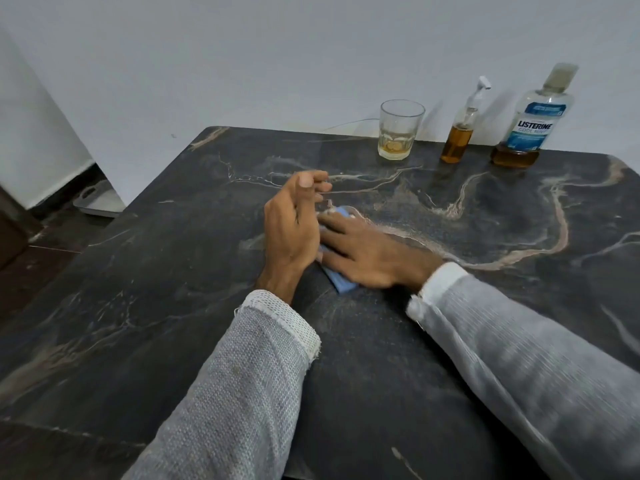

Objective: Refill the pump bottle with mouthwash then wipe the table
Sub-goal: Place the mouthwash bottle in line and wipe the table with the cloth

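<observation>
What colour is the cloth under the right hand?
Light blue; the cloth shows best in the head view, pressed under the right hand.

Home — marble table (173,271), tumbler (398,129).

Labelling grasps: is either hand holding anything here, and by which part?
Nothing is gripped. The right hand presses flat on the middle of the folded blue cloth lying on the dark marble table. The left hand hovers beside it, loosely curled.

cloth (341,285): mostly hidden under the right hand (363,252), only blue edges showing
right sleeve (540,372): motion-blurred
tabletop (450,341): near edge, beyond the cloth, cut off by frame
</observation>
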`<state>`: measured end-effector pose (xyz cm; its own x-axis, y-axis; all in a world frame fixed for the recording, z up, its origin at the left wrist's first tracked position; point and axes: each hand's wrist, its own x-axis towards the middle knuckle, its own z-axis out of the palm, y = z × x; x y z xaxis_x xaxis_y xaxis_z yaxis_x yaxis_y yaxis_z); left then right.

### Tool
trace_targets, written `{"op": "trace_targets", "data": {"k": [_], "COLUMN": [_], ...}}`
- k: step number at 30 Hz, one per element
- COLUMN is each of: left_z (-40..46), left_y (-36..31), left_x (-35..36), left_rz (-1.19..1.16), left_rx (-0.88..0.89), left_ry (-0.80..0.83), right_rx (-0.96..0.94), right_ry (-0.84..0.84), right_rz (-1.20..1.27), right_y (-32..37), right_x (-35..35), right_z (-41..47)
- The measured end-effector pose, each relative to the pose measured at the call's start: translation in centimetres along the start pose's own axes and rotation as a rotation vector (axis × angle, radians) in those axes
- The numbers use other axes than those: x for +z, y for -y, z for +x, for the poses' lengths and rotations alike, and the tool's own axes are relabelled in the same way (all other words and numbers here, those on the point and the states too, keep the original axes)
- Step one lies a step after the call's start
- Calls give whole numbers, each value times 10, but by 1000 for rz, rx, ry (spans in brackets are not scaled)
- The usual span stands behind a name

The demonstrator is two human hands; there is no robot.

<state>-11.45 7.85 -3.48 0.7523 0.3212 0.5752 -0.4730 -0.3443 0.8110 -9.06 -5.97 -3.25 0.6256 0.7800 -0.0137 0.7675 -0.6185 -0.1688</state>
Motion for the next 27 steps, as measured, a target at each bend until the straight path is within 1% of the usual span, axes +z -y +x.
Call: {"op": "trace_targets", "data": {"k": [2,5,7,9,11,13,16,18,22,25,27], "left_z": [-1,-3,-5,-6,-8,-9,-9,-7,0,2,1], "left_y": [0,1,1,0,-3,-5,-6,-5,-4,-4,-4], "left_x": [1,2,2,3,4,6,6,4,-3,-8,-9], "left_rz": [-8,8,20,40,52,64,67,28,-86,-105,-88], "left_rx": [-4,-3,1,2,-4,-7,-7,-25,-122,-143,-137], "left_ry": [33,60,72,98,129,152,157,133,38,-7,3], "right_rx": [-19,41,144,288,446,579,673,636,390,140,36], "right_ry": [2,-4,-18,-58,-89,-102,-108,-90,-62,-60,-26], "right_rz": [-14,-6,-1,8,2,-15,-38,-49,-45,-66,-38], "right_y": [12,11,-2,-23,-48,-67,-73,-60,1,44,50], "right_x": [1,-1,-4,-5,-4,-1,3,4,14,18,14], "right_z": [-40,-98,-127,-146,-150,-137,-94,-65,-34,-51,-78]}}
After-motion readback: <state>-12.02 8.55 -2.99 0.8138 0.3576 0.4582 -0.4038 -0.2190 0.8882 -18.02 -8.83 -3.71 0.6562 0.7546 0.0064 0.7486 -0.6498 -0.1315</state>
